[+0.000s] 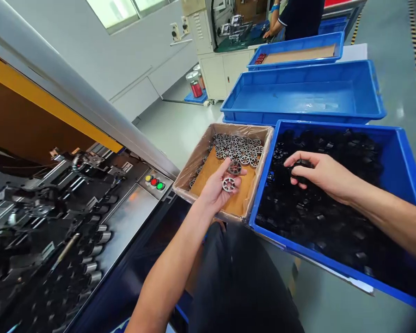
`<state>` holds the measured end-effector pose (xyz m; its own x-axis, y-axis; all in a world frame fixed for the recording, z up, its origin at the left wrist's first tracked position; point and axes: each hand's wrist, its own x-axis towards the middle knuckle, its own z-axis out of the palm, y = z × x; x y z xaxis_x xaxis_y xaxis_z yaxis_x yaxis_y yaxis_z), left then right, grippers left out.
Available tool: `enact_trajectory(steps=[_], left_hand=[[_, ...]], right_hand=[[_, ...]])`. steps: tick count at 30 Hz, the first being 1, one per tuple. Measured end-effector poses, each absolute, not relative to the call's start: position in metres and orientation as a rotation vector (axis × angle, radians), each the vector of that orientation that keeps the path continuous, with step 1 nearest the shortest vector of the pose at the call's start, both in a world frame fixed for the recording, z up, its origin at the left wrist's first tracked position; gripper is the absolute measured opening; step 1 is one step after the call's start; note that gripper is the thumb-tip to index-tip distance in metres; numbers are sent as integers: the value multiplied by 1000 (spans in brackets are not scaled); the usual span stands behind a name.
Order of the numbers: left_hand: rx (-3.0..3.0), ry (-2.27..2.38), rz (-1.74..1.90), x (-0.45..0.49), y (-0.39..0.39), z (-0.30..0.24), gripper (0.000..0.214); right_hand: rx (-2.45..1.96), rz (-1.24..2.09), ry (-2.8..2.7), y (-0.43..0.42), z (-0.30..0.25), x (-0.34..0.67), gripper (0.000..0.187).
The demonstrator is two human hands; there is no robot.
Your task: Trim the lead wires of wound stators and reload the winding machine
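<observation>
My left hand [219, 187] is above a plastic-lined cardboard box [208, 178], palm up. It holds two round, spoked metal rings: a darker ring [234, 167] by the fingertips and a brighter ring [229, 184] on the fingers. Rows of similar metal rings [241, 149] lie in the far part of the box on a brown cardboard sheet. My right hand [312, 171] is over a blue bin [400, 152] full of small black parts [319, 231]. Its fingers are closed round a black part [301, 170], whose shape is mostly hidden.
On my left stands a machine with a metal ledge [125, 231], yellow, red and green buttons [154, 182] and a slanting grey post [90, 99]. Beyond the bins are a large blue tray [298, 95] and another with red parts [260, 58]. A person [303, 18] works farther back.
</observation>
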<state>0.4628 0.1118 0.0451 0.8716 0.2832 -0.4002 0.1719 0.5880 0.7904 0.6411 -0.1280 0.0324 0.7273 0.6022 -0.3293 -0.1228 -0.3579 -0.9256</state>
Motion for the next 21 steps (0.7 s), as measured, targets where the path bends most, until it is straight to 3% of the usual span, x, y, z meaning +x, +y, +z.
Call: enact_trajectory(steps=[3,6,11,15,21], left_hand=[[878,466,42,459,104,38,36],[868,403,17,457,103,30,48],[972,261,73,452,103,16,52],[978,225,46,448,102,15,69],[1020,203,60,446,102,18,60]], right_hand=[[-1691,792,-567,-109,62,611,49],[-1488,783,-759,-77,81,585,37],[-1476,667,-884,-44,70,578,28],[-1653,487,-990,-51,61,588,17],[-1562,554,-831,-63,67,579,18]])
